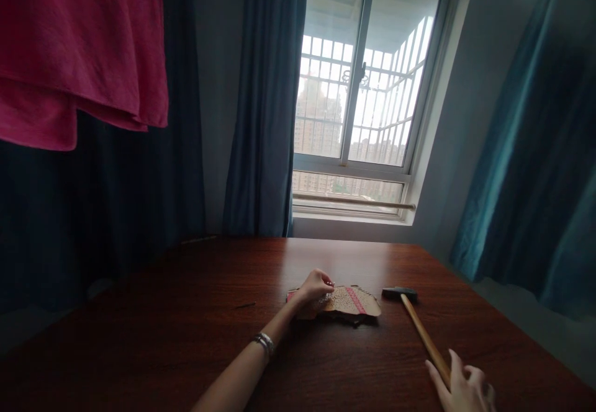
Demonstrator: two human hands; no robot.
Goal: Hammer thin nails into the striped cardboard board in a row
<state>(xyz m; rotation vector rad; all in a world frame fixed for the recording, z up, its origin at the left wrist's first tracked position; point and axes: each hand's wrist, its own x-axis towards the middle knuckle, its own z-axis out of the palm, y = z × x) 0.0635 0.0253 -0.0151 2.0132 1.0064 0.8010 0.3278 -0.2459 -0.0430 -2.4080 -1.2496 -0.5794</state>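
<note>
A decorated piece of cardboard point(354, 300) lies on the wooden table, with many small holes or dots and a pink-red strip across it. Over its left part, my left hand point(316, 286) is closed in a pinch; the small thing at its fingertips is too tiny to name. To the right, a hammer point(421, 330) with a dark head and a wooden handle rests on the tabletop. My right hand point(465, 387) is at the lower end of its handle, thumb on one side and fingers spread on the other, not closed round it.
The brown table point(186, 337) reaches to the wall under a barred window point(354, 89). A thin dark nail-like piece point(245, 305) lies left of the cardboard. Blue curtains point(265, 102) hang on both sides, and a pink towel point(84, 52) hangs at upper left.
</note>
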